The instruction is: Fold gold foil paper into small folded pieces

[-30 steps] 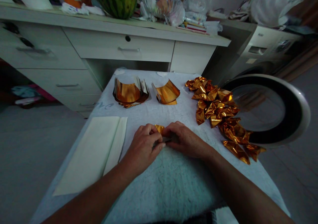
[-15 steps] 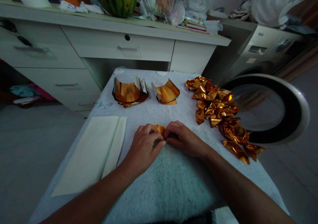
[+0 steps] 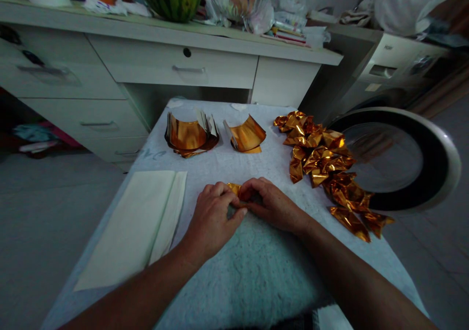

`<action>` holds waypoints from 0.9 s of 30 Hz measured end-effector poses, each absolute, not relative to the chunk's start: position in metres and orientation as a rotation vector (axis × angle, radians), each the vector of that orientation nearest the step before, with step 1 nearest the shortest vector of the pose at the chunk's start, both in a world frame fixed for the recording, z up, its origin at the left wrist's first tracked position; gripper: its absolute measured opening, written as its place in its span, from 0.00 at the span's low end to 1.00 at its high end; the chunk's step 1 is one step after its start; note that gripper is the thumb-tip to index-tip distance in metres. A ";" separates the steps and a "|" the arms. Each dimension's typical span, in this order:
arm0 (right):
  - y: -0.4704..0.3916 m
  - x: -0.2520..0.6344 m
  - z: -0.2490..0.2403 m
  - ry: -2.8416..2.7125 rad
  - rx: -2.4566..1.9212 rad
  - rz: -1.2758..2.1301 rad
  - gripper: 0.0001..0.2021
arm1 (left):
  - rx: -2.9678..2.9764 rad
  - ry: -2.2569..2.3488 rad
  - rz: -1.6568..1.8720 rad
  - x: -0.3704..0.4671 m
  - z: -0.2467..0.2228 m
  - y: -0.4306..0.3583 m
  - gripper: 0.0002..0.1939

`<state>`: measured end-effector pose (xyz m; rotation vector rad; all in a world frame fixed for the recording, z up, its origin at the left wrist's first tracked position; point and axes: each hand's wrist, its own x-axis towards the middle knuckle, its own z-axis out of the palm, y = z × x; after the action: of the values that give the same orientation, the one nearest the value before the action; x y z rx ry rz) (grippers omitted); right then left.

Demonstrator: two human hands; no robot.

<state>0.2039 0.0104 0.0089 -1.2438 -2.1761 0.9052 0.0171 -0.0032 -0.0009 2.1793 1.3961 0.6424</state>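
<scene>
Movement since the earlier frame is slight: the fingertips of my left hand [image 3: 212, 217] and right hand [image 3: 273, 205] have shifted a little around the foil piece [image 3: 233, 188], and the background sits somewhat higher in view. Both stacks and the heap lie as they did.

Position of work: the foil piece is at the centre of the frame, just above the surface [image 3: 238, 276] or on it; I cannot tell which. The fingers of both hands are pinched on it, largely covering it, so its stage of shaping cannot be verified. I judge it part-formed.

Done: a heap of shaped gold pieces [image 3: 322, 156], right of centre; overlap prevents a count. Left: curved, unshaped sheets in a larger stack [image 3: 187, 134] and a smaller stack [image 3: 248, 135], upper centre. I judge a fair share remains. Pale folded paper [image 3: 128, 222] lies at left.

Containers: a clear glass bowl [image 3: 229, 8], top centre on the cabinet [image 3: 164, 56], holds items I cannot identify. At upper right, a whitish plastic bag [image 3: 397, 8] rests on the washing machine [image 3: 395, 56]; its contents are unclear. The machine's round door [image 3: 441, 159] stands open, its drum out of sight.
</scene>
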 end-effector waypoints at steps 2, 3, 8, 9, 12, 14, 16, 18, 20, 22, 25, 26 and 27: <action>0.010 0.204 0.009 -2.174 -1.247 0.916 0.09 | 2.166 1.405 0.639 0.017 -0.001 -0.004 0.04; 0.010 0.205 0.010 -2.171 -1.242 0.921 0.09 | 2.161 1.407 0.639 0.017 -0.001 -0.005 0.05; 0.010 0.209 0.014 -2.180 -1.190 0.951 0.11 | 2.154 1.392 0.645 0.017 -0.001 -0.004 0.05; 0.010 0.210 0.014 -2.191 -1.181 0.954 0.12 | 2.154 1.388 0.648 0.017 -0.002 -0.004 0.05; 0.010 0.212 0.016 -2.227 -1.160 0.957 0.14 | 2.158 1.381 0.660 0.017 -0.002 -0.003 0.04; 0.010 0.212 0.016 -2.240 -1.163 0.949 0.15 | 2.166 1.374 0.660 0.017 -0.001 -0.003 0.04; 0.010 0.212 0.015 -2.243 -1.167 0.937 0.15 | 2.172 1.375 0.654 0.017 -0.001 -0.004 0.05; 0.010 0.212 0.014 -2.244 -1.162 0.929 0.16 | 2.178 1.375 0.650 0.017 0.000 -0.004 0.05; 0.010 0.212 0.013 -2.244 -1.154 0.923 0.16 | 2.184 1.376 0.652 0.017 0.000 -0.003 0.05; 0.009 0.212 0.013 -2.245 -1.149 0.915 0.17 | 2.193 1.373 0.656 0.018 -0.001 -0.003 0.05; 0.009 0.210 0.012 -2.248 -1.149 0.898 0.17 | 2.210 1.375 0.650 0.017 -0.002 -0.003 0.05; 0.010 0.210 0.012 -2.250 -1.152 0.892 0.17 | 2.214 1.378 0.648 0.018 -0.003 -0.003 0.05; 0.010 0.210 0.012 -2.251 -1.157 0.887 0.17 | 2.217 1.382 0.647 0.018 -0.003 -0.003 0.05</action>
<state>0.2096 0.0096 0.0119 -1.1570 -2.2510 0.8870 0.0176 -0.0026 -0.0033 2.2167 1.3822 0.6473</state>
